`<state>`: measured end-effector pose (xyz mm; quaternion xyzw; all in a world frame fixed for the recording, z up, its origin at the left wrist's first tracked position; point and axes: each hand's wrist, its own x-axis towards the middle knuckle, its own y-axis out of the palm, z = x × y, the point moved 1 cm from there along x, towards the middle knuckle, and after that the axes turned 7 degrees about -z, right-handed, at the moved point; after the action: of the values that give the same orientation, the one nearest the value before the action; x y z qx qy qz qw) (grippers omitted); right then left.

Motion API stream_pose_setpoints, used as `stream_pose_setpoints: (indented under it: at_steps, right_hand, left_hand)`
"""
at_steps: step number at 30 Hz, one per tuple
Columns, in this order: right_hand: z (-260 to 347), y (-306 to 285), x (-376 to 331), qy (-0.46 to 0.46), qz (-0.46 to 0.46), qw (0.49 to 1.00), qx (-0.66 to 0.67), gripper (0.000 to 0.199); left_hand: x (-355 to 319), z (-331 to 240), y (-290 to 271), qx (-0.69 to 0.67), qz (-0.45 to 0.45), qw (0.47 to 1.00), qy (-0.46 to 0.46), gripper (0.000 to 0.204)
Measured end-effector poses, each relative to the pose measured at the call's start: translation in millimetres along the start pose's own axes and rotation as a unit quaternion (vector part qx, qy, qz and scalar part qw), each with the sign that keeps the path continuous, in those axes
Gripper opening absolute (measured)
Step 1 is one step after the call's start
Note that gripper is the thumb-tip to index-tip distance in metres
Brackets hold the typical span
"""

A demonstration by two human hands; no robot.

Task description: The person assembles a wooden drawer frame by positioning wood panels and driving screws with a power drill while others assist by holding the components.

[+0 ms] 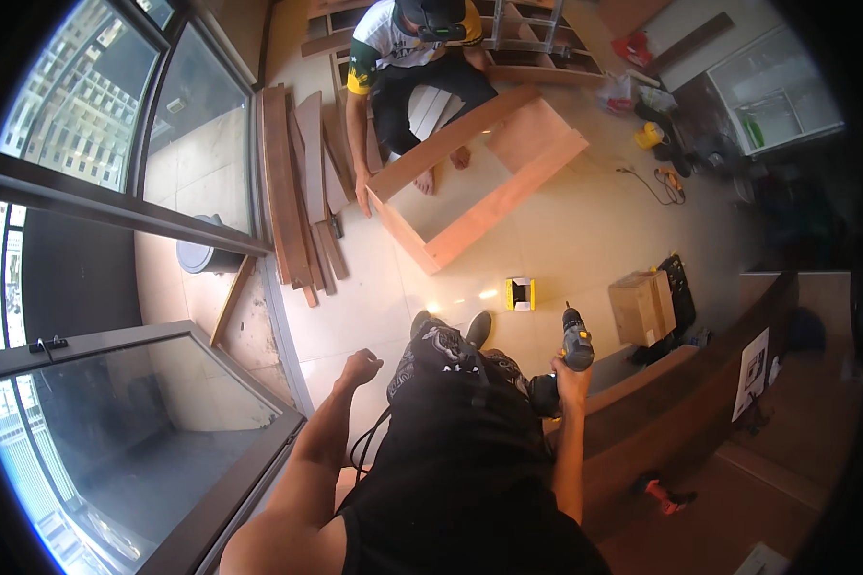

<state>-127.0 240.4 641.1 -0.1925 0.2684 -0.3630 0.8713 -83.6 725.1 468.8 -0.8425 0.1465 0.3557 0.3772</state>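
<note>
My right hand is wrapped round the grip of a grey and black cordless drill, whose bit points away from me. Held out beside my left hip, my left hand has its fingers curled closed; whatever may be in them is too small to make out. Ahead of me stands an open rectangular frame of reddish-brown boards. Another person sits behind it, one hand touching its left corner. A small yellow and black box lies on the floor between the frame and my feet.
Long boards lie by the glass door on the left. A cardboard box stands to the right, near a corded tool. Brown cabinet panels run along my right, with a red tool on them. An open window sash juts in at left.
</note>
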Motion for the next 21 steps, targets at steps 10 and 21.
stream_pose_setpoints:
  at_steps: [10, 21]
  right_hand:
    - [12, -3, -10, 0.012, -0.003, 0.993, 0.119, 0.028]
    - [-35, -38, 10, 0.052, -0.081, 0.992, 0.086, 0.031]
  left_hand:
    - [18, 0, -22, -0.057, -0.020, 0.998, -0.019, 0.041]
    - [-5, -211, -8, -0.016, -0.260, 0.905, 0.336, 0.017]
